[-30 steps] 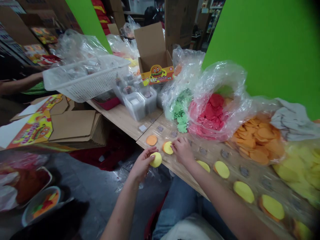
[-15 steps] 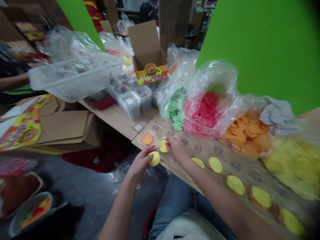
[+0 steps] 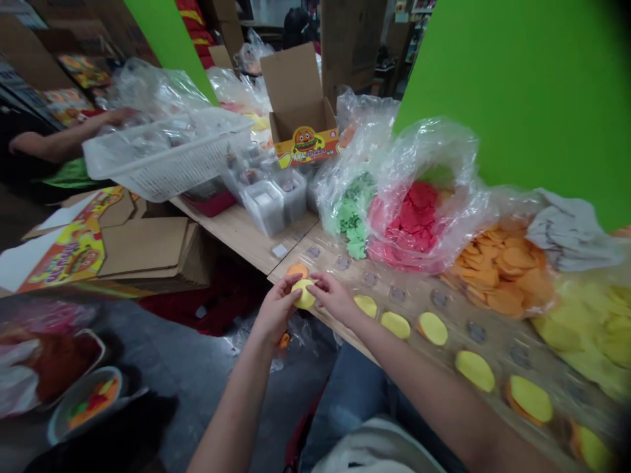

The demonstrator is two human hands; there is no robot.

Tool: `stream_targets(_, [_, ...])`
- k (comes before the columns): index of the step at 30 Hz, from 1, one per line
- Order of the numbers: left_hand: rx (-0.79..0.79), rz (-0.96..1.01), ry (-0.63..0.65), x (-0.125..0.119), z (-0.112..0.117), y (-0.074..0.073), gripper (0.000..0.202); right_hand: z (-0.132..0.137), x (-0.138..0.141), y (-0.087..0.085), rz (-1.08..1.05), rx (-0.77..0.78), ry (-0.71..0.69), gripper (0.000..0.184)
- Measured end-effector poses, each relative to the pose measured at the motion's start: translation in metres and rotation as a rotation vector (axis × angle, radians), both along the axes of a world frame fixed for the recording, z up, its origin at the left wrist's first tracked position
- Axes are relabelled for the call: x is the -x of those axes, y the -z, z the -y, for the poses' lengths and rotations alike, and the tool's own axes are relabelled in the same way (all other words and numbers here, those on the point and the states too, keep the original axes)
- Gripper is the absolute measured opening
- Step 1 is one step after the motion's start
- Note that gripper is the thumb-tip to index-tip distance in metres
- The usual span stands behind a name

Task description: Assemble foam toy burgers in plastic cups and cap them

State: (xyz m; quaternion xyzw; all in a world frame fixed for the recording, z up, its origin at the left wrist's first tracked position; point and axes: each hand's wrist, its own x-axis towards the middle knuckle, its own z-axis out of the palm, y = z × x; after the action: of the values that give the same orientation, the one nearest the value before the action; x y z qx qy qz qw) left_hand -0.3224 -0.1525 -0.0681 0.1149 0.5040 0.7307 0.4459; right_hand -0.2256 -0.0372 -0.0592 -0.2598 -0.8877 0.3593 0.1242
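My left hand [image 3: 279, 305] pinches a thin, soft-looking yellow disc [image 3: 304, 295] in front of the table edge, thumb on its face. The fingertips of my right hand [image 3: 335, 297] close on the disc's right edge. Just behind it an orange disc [image 3: 297, 270] lies on the table, partly covered by my fingers. To the right, under and beside my right forearm, runs a row of yellow discs [image 3: 395, 325], some with orange showing beneath. Behind that row are small clear packets with greyish pieces [image 3: 397, 293].
Clear bags hold green pieces [image 3: 355, 226], red pieces [image 3: 417, 213], orange discs [image 3: 507, 266] and yellow pieces [image 3: 586, 322]. Plastic tubs [image 3: 266, 207], an open printed box [image 3: 305, 141] and a white basket [image 3: 172, 154] stand beyond. At left, another person's arm [image 3: 64, 135] reaches to the basket.
My right hand has left a yellow disc on the table and moved left to the one in my left hand. The other person's arm has moved further over the basket.
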Motion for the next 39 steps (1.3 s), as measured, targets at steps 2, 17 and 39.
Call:
stream_targets(2, [0.056, -0.235, -0.084, 0.011, -0.009, 0.002, 0.036, -0.001, 0.021, 0.004, 0.082, -0.023, -0.005, 0.033])
stream_targets(17, [0.348, -1.110, -0.035, 0.021, -0.005, 0.015, 0.038, -0.004, 0.058, -0.004, 0.214, -0.527, -0.060, 0.017])
stream_targets(39, [0.066, -1.434, 0.236, -0.094, -0.280, -0.100, 0.057, -0.142, -0.231, -0.084, -0.164, -0.568, 0.415, 0.019])
